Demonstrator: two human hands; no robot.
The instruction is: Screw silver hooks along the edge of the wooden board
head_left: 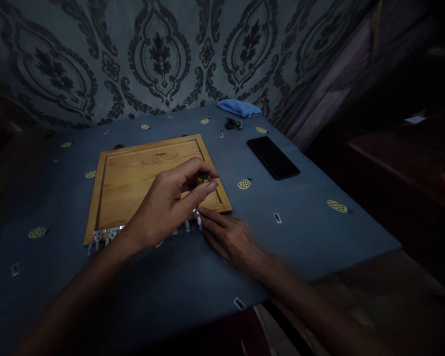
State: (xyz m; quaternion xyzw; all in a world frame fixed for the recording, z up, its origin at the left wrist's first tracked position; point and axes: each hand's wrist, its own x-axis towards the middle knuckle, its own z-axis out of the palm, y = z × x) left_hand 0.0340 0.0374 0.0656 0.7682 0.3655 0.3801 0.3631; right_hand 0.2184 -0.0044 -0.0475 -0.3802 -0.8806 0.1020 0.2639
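On the wooden board (133, 183), the hook rail (107, 231) is running lengthwise along the near edge, your closer right hand (232, 237) is touching its right end, fingers bunched, and your left hand (166, 195) is curving around a black-and-yellow object (203, 177), grip unconfirmed.

Blue tablecloth (300, 232), yellow pineapple prints (244, 184); golden-brown board (129, 188)

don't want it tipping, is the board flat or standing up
Flat: the board lies on the table, its broad panel facing up.
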